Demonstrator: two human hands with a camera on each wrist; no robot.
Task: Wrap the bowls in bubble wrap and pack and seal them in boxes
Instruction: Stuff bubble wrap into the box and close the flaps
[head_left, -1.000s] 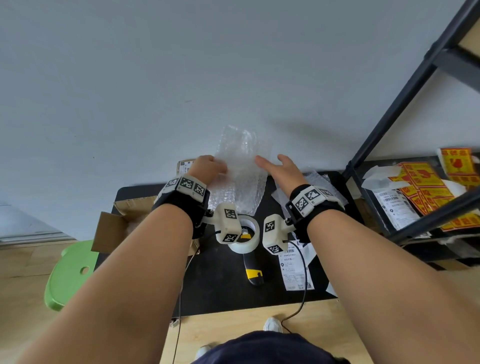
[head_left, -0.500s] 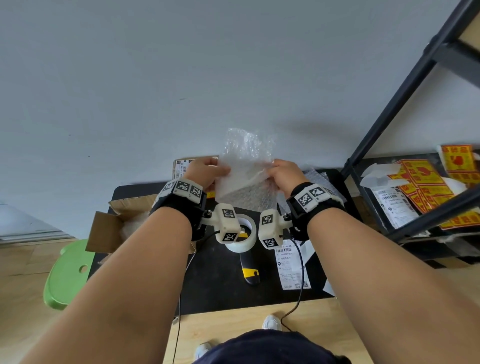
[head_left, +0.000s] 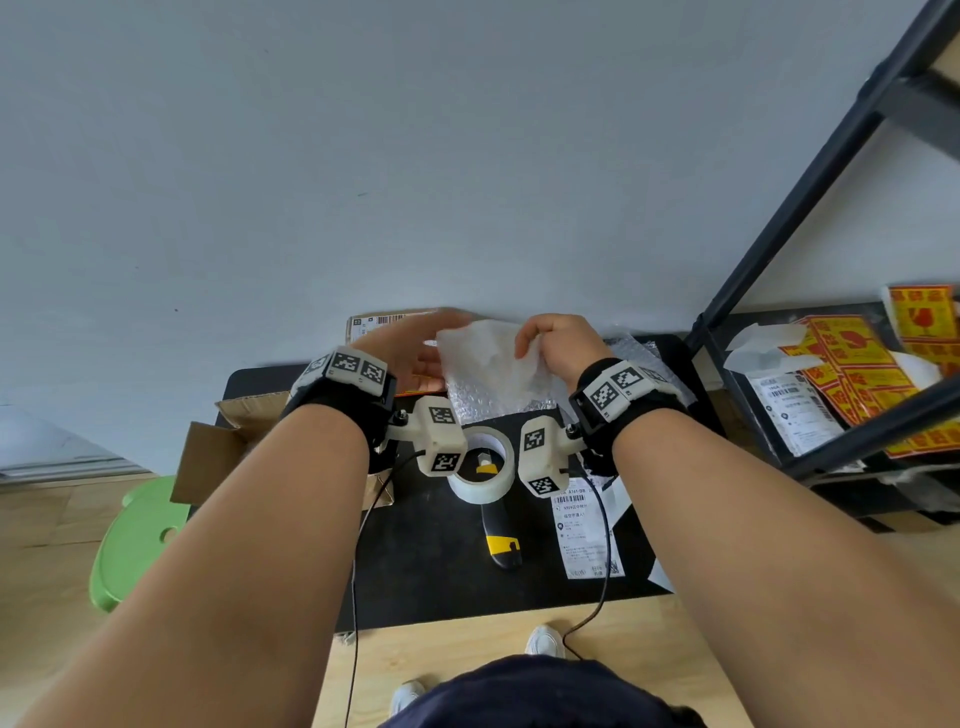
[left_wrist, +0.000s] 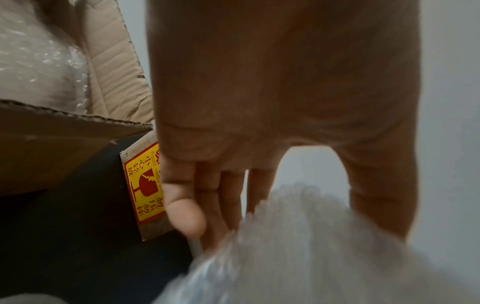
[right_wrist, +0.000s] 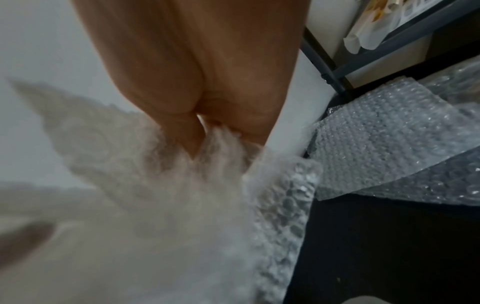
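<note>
Bubble wrap: clear crinkled bubble-wrap bundle (head_left: 493, 371) held above black table (head_left: 426, 561); bowl inside not visible.
Right hand (head_left: 558, 343): pinches the gathered top.
Left hand (head_left: 415, 348): fingers straight, beside it.
Progress: wrapping underway; open brown cardboard box (head_left: 228, 447), clear tape roll (head_left: 482, 464) waiting.

The bubble wrap (head_left: 493, 374) was clear plastic, pebbled with small air cells and catching bright glints where it creased; a second sheet (right_wrist: 384, 144) of the same dimpled film lay on the tabletop (head_left: 431, 571), which looked matt black and smooth. The open box (left_wrist: 64, 127) was raw brown cardboard, its cut edges showing the corrugated fluting. A glossy yellow-and-red sticker (left_wrist: 146, 185) sat on a smaller carton. The roll of tape (head_left: 480, 470) had a shiny, milky plastic look. The shelf frame (head_left: 810, 187) was dark painted metal, the floor (head_left: 52, 545) pale wood grain, the stool (head_left: 137, 540) smooth green plastic.
</note>
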